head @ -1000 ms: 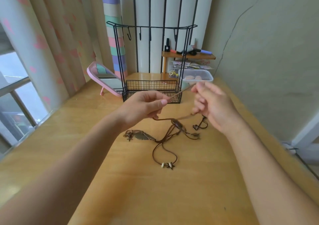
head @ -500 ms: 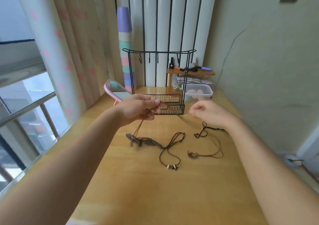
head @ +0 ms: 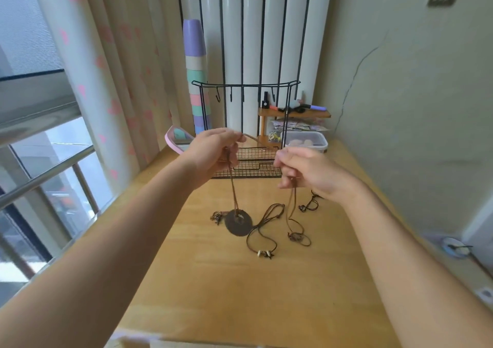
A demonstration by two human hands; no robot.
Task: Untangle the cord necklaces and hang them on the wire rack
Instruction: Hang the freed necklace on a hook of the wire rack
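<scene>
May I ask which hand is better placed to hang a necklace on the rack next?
Probably the left hand: it is higher, towards the rack's hooks, and its cord hangs straight to the round pendant. The right hand's necklace coils on the table.

We hold two cord necklaces up before the black wire rack point(head: 245, 84)

From our left hand point(head: 213, 151) the first cord point(head: 233, 190) hangs straight down to a dark round disc pendant point(head: 238, 222). Under our right hand point(head: 309, 174) the second cord point(head: 292, 206) drops to a small charm point(head: 295, 237). A looped necklace point(head: 264, 253) with white beads lies below, between both grips. The rack stands upright just behind them.
</scene>
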